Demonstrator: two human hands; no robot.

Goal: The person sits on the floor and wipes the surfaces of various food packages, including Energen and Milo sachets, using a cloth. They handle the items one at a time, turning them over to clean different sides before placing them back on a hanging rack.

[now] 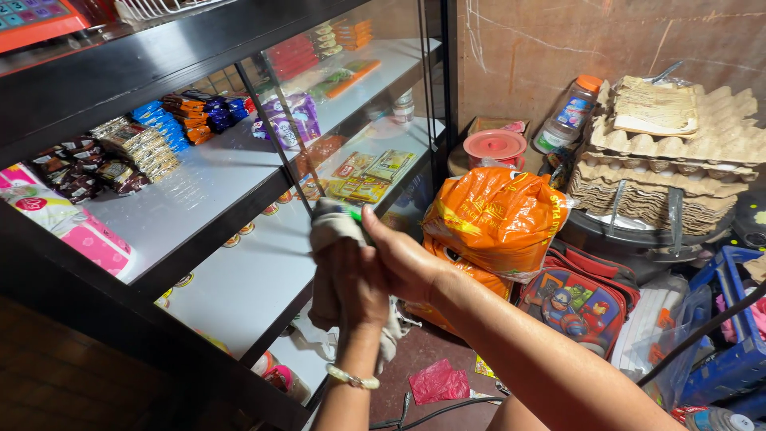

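Both hands meet just in front of the black-framed glass display cabinet (239, 215), at its lower white shelf edge. The left hand (355, 291) is wrapped tight around a crumpled grey cloth (331, 231); the right hand (399, 259) closes over it. One orange plastic sack (495, 215) sits just right of the cabinet, with open floor below the hands.

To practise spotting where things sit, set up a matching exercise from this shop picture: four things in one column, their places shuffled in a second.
Things:
1. orange sack
2. pale cloth
3. pink plastic bag
4. egg trays

Places:
A. on the floor
B. stacked at the right by the wall
C. gripped in both hands
D. beside the glass shelves, above a school bag

Pairs: 1-D, 2-C, 3-A, 4-B
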